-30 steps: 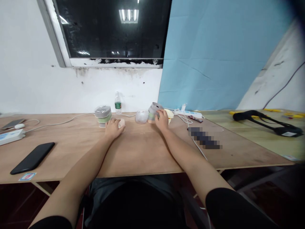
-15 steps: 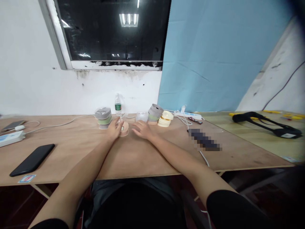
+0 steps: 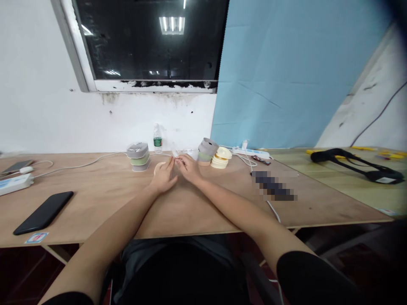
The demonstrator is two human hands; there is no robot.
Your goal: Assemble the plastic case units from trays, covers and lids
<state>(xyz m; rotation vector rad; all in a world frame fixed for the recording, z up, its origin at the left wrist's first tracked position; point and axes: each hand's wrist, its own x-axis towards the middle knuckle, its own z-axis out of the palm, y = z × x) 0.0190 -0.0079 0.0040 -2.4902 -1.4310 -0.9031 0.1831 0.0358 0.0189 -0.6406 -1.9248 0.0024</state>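
My left hand (image 3: 163,178) is over the table in front of a peach-coloured box (image 3: 157,168), mostly hidden behind it. Its fingers are stretched forward with the thumb apart. My right hand (image 3: 190,168) meets it at the fingertips, with its own fingers bent into a pinch. A thin clear plastic piece (image 3: 174,149) sticks up blurred above the fingertips, seemingly in the right hand's pinch. Behind the right hand is another clear plastic item (image 3: 191,153), partly covered.
Grey-and-green stacked boxes (image 3: 138,157) stand left, a bottle (image 3: 157,139) behind. Right are a grey-green stack (image 3: 206,151) and cream stacked lids (image 3: 220,159). A black phone (image 3: 44,212) lies front left. Power strips (image 3: 252,152), cables and a black strap-like frame (image 3: 356,166) lie farther out.
My left hand has moved right, off the side of the peach box to in front of it, and its fingertips now meet the right hand's. The clear plastic piece has shifted right with it.
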